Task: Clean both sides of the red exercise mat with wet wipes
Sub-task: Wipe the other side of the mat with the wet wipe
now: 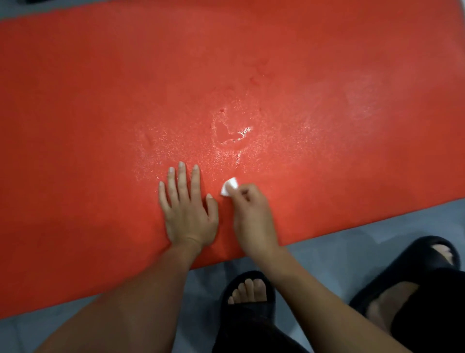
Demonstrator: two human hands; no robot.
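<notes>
The red exercise mat [100,100] lies flat on the floor and fills most of the view. A wet, glistening patch with a small puddle [230,133] sits near its middle. My left hand [187,209] rests flat on the mat near the front edge, fingers spread. Just to its right, my right hand [251,216] pinches a small folded white wet wipe [229,187] against the mat surface.
Grey tiled floor [339,242] borders the mat's front edge. My two feet in black slippers [247,292] [412,274] stand on it, close to the mat. A dark object corner shows at the top left [32,1].
</notes>
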